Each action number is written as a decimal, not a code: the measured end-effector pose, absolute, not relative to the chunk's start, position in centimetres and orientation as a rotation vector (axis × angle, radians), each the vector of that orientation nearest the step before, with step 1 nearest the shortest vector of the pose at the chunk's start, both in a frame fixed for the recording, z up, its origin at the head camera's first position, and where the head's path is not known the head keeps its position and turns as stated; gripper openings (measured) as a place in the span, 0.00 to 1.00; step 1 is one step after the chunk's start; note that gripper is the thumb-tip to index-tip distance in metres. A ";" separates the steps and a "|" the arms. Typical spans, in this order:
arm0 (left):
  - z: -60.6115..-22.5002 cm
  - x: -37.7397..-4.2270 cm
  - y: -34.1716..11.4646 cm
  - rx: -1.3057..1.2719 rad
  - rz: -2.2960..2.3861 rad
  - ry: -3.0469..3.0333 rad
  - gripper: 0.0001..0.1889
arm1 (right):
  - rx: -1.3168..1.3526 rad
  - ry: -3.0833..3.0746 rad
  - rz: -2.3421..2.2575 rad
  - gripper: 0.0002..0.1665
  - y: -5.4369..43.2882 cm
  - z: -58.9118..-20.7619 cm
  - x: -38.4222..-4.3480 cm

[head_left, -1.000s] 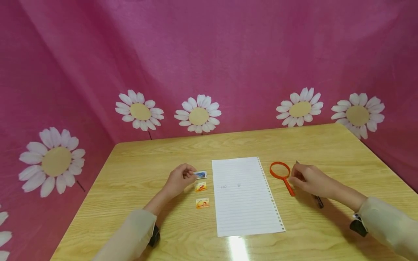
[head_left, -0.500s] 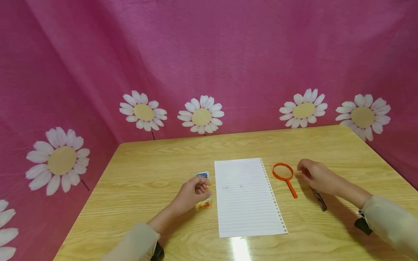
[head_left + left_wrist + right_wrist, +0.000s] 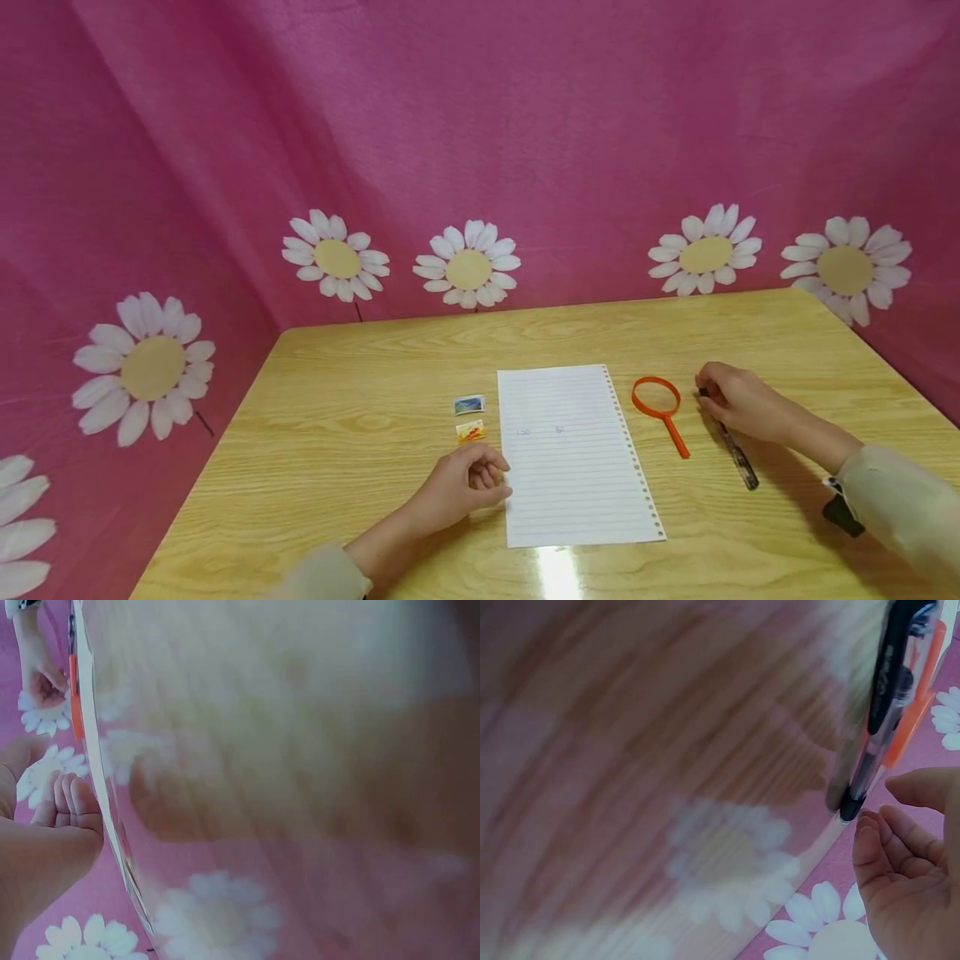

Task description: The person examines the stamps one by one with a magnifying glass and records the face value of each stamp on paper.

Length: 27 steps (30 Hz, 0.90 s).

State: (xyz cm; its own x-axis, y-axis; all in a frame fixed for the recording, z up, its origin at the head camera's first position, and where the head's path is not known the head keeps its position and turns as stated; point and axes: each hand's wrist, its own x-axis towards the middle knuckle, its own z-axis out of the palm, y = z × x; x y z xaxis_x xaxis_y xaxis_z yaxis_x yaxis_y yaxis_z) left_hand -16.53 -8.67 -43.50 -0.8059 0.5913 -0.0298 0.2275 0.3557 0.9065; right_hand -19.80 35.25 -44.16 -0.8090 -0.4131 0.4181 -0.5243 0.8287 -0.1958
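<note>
My left hand point(image 3: 461, 489) is low over the table by the left edge of a lined sheet of paper point(image 3: 577, 492), its fingers loosely curled and no object visible in them. Just beyond it lie a blue picture stamp point(image 3: 469, 404) and a yellow-and-red stamp point(image 3: 471, 431). A third stamp is hidden, apparently behind that hand. My right hand point(image 3: 742, 406) hovers at the far end of a black, clear-barrelled pen point(image 3: 740, 458). In the right wrist view, thumb and fingers stand apart close to the tip of the pen point(image 3: 889, 690), without gripping it.
An orange magnifying glass point(image 3: 676, 437) lies between the paper and the pen. Faint handwritten numbers mark the sheet, which has punched holes along its right edge. A pink curtain point(image 3: 570, 150) with daisies hangs behind the wooden table point(image 3: 360, 375).
My left hand has moved from the blue stamp towards me, past the yellow-and-red one, to the paper's left edge. The right hand has stayed by the pen, shifting slightly. The view has drifted a little.
</note>
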 end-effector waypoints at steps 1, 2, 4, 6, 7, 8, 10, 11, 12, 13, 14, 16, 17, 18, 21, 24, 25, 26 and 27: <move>-43.5 -16.4 -8.6 0.723 1.428 2.272 0.14 | 0.696 -2.656 0.425 0.16 35.3 -44.2 -19.9; -43.6 -16.2 -8.5 0.730 1.421 2.271 0.13 | 0.689 -2.662 0.419 0.15 35.4 -44.2 -19.9; -43.8 -15.9 -8.4 0.747 1.399 2.285 0.13 | 0.675 -2.676 0.413 0.15 35.5 -44.3 -19.9; -43.9 -15.7 -8.3 0.771 1.373 2.308 0.12 | 0.663 -2.695 0.413 0.14 35.6 -44.4 -20.0; -44.0 -15.6 -8.3 0.786 1.364 2.315 0.12 | 0.658 -2.703 0.416 0.13 35.7 -44.4 -20.0; -44.1 -15.5 -8.3 0.804 1.358 2.320 0.11 | 0.653 -2.712 0.420 0.13 35.7 -44.4 -20.0; -44.3 -15.4 -8.3 0.873 1.336 2.341 0.11 | 0.647 -2.725 0.432 0.13 35.8 -44.5 -20.1; -44.3 -15.4 -8.4 0.886 1.336 2.340 0.11 | 0.648 -2.728 0.435 0.13 35.8 -44.5 -20.1; -44.4 -15.3 -8.4 0.896 1.333 2.341 0.11 | 0.653 -2.725 0.433 0.13 35.9 -44.6 -20.1; -44.4 -15.3 -8.4 0.888 1.324 2.345 0.11 | 0.654 -2.726 0.433 0.13 35.9 -44.5 -20.2; -44.4 -15.2 -8.3 0.877 1.315 2.350 0.10 | 0.656 -2.726 0.431 0.13 35.9 -44.5 -20.2; -44.3 -15.2 -8.2 0.819 1.310 2.345 0.10 | 0.658 -2.725 0.429 0.13 35.9 -44.6 -20.3; -44.3 -15.1 -8.2 0.801 1.302 2.347 0.10 | 0.663 -2.723 0.424 0.14 35.9 -44.6 -20.3; -44.4 -15.1 -8.2 0.785 1.293 2.350 0.10 | 0.670 -2.719 0.422 0.14 35.9 -44.6 -20.4; -44.3 -15.1 -8.1 0.778 1.282 2.350 0.10 | 0.703 -2.695 0.427 0.18 35.8 -44.7 -20.4; -44.2 -15.0 -8.1 0.776 1.273 2.351 0.10 | 0.751 -2.666 0.439 0.21 35.8 -44.8 -20.4; -44.2 -15.0 -8.1 0.774 1.273 2.351 0.10 | 0.767 -2.663 0.443 0.22 35.8 -44.8 -20.4; -44.2 -15.0 -8.1 0.766 1.270 2.352 0.10 | 0.780 -2.659 0.440 0.22 35.8 -44.8 -20.4; -44.2 -15.0 -8.1 0.762 1.268 2.352 0.10 | 0.791 -2.660 0.441 0.21 35.7 -44.8 -20.4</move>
State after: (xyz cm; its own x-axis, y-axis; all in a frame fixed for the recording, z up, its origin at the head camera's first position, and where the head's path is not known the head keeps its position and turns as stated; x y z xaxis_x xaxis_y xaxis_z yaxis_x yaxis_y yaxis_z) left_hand -15.04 -8.05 -44.21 -0.7893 0.6111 -0.0589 0.2868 0.4519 0.8447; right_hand -20.44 35.73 -44.76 -0.7912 -0.4673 0.3945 -0.5696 0.7978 -0.1976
